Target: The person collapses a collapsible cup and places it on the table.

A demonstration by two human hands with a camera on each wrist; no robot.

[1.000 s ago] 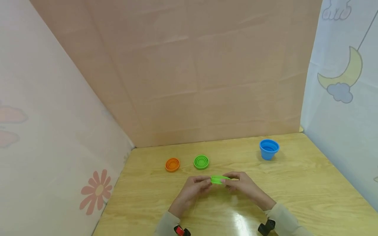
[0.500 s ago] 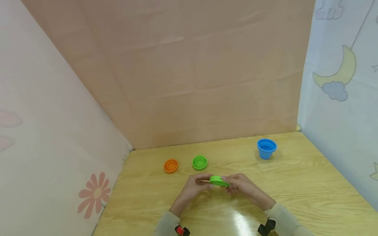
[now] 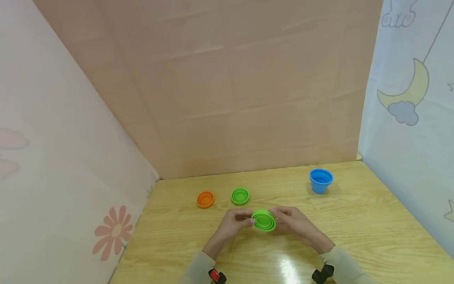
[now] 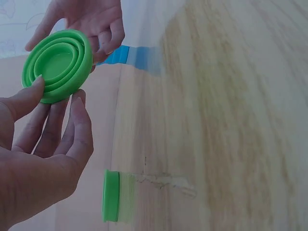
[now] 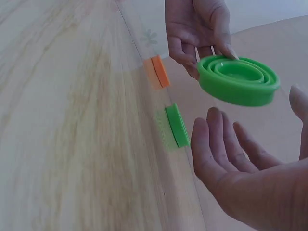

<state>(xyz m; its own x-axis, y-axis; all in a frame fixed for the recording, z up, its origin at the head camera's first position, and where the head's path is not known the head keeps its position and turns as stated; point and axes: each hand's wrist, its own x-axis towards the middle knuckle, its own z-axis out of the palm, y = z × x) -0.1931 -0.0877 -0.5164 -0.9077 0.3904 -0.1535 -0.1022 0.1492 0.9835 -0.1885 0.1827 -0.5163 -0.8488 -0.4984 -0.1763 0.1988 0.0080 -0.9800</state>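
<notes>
A collapsed green folding cup [image 3: 264, 221] is held above the table, its nested rings tilted toward the head camera. My left hand [image 3: 229, 227] pinches its rim, thumb [image 4: 30, 98] on the ringed face and fingers beneath. Close by on the cup's other side is my right hand [image 3: 297, 225]. In the right wrist view the right hand [image 5: 250, 178] has its fingers spread, with a gap between them and the cup [image 5: 238, 82]. Behind the hands, a second collapsed green cup [image 3: 240, 196] and a collapsed orange cup [image 3: 205, 200] lie flat on the table.
A blue folding cup [image 3: 320, 181] stands expanded at the back right of the wooden table [image 3: 369, 236]. A brown panel [image 3: 227, 98] rises along the back edge. Patterned white panels [image 3: 408, 157] flank the table on both sides.
The green cup has turned from edge-on to show its ringed face. My right hand, which gripped its edge earlier, has let go; my left hand now pinches it.
</notes>
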